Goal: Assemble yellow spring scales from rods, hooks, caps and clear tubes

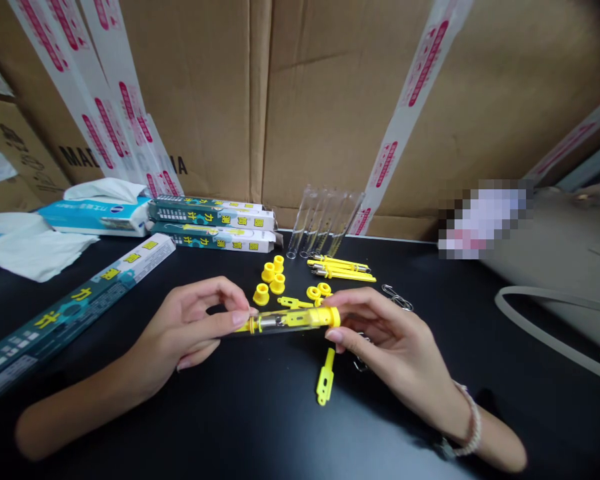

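A tubular spring scale, clear with yellow parts and a metal spring inside, lies level between my hands. My left hand is closed around its left end. At the other end, the thumb and fingers of my right hand pinch the yellow end cap. Just below on the table lies a flat yellow plastic piece, and a similar yellow piece sits behind the tube. Several flanged yellow caps stand beyond it, with small yellow rings near my right fingers.
Clear tubes lean against the cardboard box. Before them lie yellow rods with springs. Metal hooks are at right. Printed cartons, a long carton and a tissue pack are left; a grey bag is right.
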Available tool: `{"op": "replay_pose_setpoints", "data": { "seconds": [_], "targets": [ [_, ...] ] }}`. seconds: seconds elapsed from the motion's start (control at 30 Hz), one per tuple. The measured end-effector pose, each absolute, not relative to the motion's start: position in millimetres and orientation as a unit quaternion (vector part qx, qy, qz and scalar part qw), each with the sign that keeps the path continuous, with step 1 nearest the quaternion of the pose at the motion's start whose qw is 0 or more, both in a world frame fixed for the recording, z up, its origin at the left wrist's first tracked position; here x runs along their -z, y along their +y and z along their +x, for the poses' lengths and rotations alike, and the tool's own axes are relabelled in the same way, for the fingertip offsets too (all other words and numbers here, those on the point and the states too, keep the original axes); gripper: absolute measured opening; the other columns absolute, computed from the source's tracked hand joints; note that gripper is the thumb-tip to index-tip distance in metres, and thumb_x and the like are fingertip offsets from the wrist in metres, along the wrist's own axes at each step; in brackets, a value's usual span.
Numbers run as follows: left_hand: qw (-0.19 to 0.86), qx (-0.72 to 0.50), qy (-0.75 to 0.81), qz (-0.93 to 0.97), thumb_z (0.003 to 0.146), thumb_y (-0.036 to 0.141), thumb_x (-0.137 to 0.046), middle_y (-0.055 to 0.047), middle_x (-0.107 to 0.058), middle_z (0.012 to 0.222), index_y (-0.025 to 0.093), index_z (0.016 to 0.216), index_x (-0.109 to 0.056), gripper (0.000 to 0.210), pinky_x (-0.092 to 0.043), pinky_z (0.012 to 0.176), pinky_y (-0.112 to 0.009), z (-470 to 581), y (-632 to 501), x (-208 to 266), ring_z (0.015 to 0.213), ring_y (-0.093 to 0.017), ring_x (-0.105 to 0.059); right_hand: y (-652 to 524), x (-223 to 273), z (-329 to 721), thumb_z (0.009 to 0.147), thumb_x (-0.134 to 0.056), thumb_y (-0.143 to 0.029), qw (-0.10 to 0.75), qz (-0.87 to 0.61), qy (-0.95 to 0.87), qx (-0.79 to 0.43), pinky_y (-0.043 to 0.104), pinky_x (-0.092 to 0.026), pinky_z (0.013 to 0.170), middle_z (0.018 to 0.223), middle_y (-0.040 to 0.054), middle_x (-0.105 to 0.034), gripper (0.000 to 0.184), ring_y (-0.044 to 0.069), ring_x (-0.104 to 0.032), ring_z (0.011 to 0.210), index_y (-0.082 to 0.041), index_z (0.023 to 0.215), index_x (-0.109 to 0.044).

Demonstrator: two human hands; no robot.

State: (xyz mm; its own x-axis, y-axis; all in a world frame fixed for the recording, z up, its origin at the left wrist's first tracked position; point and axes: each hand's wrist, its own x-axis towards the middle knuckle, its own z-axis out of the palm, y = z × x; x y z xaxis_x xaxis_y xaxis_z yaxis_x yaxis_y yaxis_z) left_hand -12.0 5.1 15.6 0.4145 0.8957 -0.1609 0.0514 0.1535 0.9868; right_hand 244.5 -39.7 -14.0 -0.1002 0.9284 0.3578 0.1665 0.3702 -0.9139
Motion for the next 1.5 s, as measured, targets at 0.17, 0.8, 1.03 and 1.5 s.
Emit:
{"op": "replay_pose_setpoints", "data": {
  "seconds": [0.17,0.8,1.03,1.5],
  "targets": [
    [0.611,-0.322,0.433,0.578,0.079,0.038,-0.075,-0.004,-0.066,0.082,0.014,0.080,-0.062,0.027,-0.006,0.037,-0.016,-12.3,4.2,-16.8,0.036,0.005,-0.025,-40.2,13.3,244.8,0.084,-0.076,-0.023,0.500,-0.439,-0.662,-0.343,0.021,-0.063,0.073,0.095,0.0020,-0.075,0.019,0.014,-0.073,0.078,-0.024,0.103,-0.072],
    [0.582,-0.329,0.445,0.595,0.077,0.036,-0.074,-0.001,-0.064,0.083,0.016,0.078,-0.062,0.023,-0.013,0.038,-0.018,-8.3,-1.6,-19.6,0.037,0.003,-0.025,-41.3,9.1,243.4,0.082,-0.077,-0.041,0.462,-0.468,-0.622,-0.425,0.023,-0.059,0.051,0.072,0.0049,-0.075,0.028,0.013,-0.065,0.051,-0.016,0.095,-0.073],
    [0.575,-0.329,0.447,0.601,0.079,0.035,-0.073,-0.001,-0.065,0.078,0.016,0.078,-0.063,0.021,-0.012,0.040,-0.019,-7.8,-1.9,-19.7,0.039,0.001,-0.024,-41.1,9.6,247.3,0.089,-0.071,-0.035,0.444,-0.465,-0.652,-0.401,0.024,-0.060,0.056,0.076,0.0047,-0.076,0.026,0.013,-0.068,0.055,-0.017,0.106,-0.073],
    [0.530,-0.361,0.459,0.615,0.078,0.035,-0.075,-0.004,-0.071,0.081,0.017,0.076,-0.065,0.020,-0.007,0.038,-0.021,-8.0,-0.8,-16.5,0.039,-0.001,-0.025,-40.7,5.3,247.4,0.095,-0.062,-0.032,0.417,-0.487,-0.695,-0.327,0.019,-0.060,0.060,0.073,0.0002,-0.075,0.023,0.012,-0.071,0.059,-0.020,0.112,-0.073]
  ]
}}
